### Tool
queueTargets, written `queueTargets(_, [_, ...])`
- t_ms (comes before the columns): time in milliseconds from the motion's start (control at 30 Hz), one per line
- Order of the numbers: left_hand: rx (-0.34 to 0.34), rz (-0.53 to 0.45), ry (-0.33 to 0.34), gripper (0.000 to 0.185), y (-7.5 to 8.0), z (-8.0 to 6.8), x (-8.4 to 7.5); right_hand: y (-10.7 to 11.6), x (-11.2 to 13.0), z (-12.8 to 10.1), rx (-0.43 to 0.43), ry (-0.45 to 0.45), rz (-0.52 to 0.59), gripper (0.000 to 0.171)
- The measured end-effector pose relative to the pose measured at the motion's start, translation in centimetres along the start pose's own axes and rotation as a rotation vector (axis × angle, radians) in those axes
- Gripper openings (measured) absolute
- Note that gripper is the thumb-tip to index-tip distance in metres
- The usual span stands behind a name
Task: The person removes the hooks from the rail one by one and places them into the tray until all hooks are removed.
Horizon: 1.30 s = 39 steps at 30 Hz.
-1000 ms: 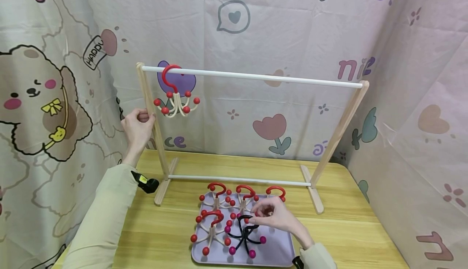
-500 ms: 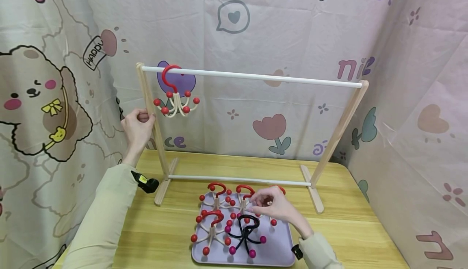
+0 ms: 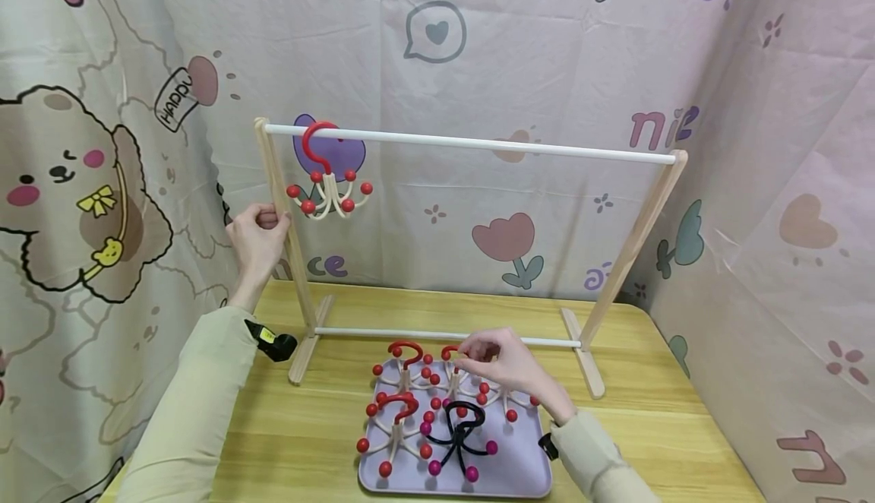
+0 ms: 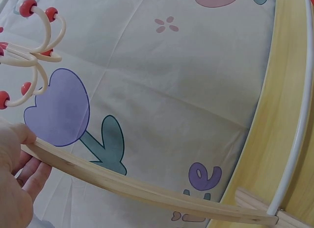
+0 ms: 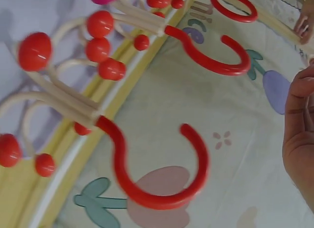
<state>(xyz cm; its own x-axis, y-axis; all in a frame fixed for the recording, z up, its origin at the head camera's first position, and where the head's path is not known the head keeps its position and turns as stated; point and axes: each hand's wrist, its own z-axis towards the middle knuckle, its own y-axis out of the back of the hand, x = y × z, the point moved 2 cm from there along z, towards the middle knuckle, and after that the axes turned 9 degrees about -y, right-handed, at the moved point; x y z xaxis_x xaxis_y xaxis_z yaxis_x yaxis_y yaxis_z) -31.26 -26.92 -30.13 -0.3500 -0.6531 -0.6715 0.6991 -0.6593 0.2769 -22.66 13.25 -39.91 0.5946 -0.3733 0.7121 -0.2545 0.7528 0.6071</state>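
My left hand [image 3: 260,241] pinches the left wooden upright [image 3: 295,267] of a white-railed rack, thumb and fingers around its edge in the left wrist view. Beside it, a claw hanger [image 3: 330,188] with a red hook, cream curved arms and red balls hangs from the top rail [image 3: 478,142]. My right hand [image 3: 506,359], fingers loosely bent and holding nothing, is over the back of a lilac tray [image 3: 526,472]. It overlaps the hooks of the back-middle hanger [image 3: 454,383] and back-right hanger [image 3: 504,395]. In the right wrist view, a red hook [image 5: 162,201] stands apart from the fingers.
Also on the tray are a back-left red hanger [image 3: 405,378], a front-left red hanger [image 3: 396,438] and a black hanger [image 3: 458,438] with magenta balls. The rack's lower rail [image 3: 410,333] runs just behind the tray. Printed curtains [image 3: 437,252] enclose the wooden table [image 3: 656,412].
My right hand has moved from over the black hanger toward the back of the tray, rising in the head view. My left hand stays on the upright.
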Motion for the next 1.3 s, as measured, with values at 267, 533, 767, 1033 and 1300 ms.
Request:
queueTargets(267, [0.001, -0.002, -0.003, 0.025, 0.0, 0.0, 0.0, 0.6, 1.3, 2.6, -0.076, 0.099, -0.003, 0.013])
queueTargets(533, [-0.003, 0.011, -0.009, 0.025, 0.0, 0.1, 0.0, 1.7, 3.2, 5.5, -0.217, 0.154, 0.000, 0.011])
queueTargets(767, [0.001, 0.016, -0.008, 0.025, 0.0, 0.1, 0.1, 2.8, 4.3, 7.7, -0.328, 0.173, -0.027, 0.011])
queueTargets(1033, [0.001, 0.009, -0.011, 0.024, 0.0, 0.1, 0.1, 3.0, 5.7, 10.1, -0.373, 0.161, -0.020, 0.010])
queueTargets(1300, [-0.002, 0.006, -0.022, 0.024, 0.1, 0.1, 0.1, 2.8, 7.1, 12.0, -0.398, 0.156, 0.030, 0.012])
